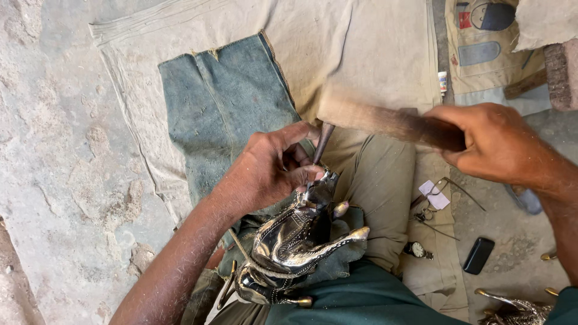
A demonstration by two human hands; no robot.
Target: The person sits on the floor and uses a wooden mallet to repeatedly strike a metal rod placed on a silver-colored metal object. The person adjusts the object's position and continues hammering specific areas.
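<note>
Head view: person seated on ground, shiny engraved silver metal animal figurine [289, 247] braced across lap on dark green cloth pad [343, 256], tied down by cord, likely so it stays put under blows. Left hand [271, 168] pinches slim dark steel punch [323, 143] upright, tip on figurine's upper end. Right hand [497, 143] closed tight round blurred wooden mallet [385, 119], head just above punch top. Faded blue denim patch [223, 108] and beige canvas sheet [373, 42] spread beneath. Wristwatch [417, 250] and black phone [478, 255] lie aside at right, away from work.
</note>
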